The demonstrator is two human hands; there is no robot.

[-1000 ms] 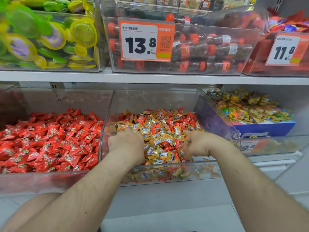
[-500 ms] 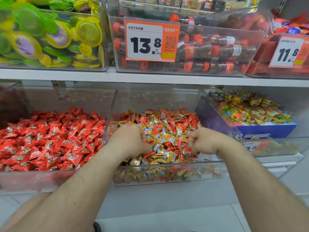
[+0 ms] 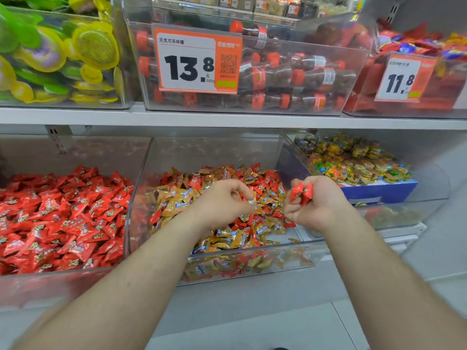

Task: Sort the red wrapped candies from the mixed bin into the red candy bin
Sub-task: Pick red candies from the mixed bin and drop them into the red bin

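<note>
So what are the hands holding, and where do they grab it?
The right hand grips a few red wrapped candies bunched in its curled fingers, by their middles. Whether the left hand holds anything cannot be told.

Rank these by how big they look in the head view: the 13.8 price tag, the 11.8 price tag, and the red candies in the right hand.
1. 13.8 price tag, clearly the largest.
2. 11.8 price tag, smaller in frame, though it sits off to the side, so true size may match.
3. Red candies gripped by the right hand, smallest.

white shelf (image 3: 227, 120), pale floor (image 3: 252, 329).
</note>
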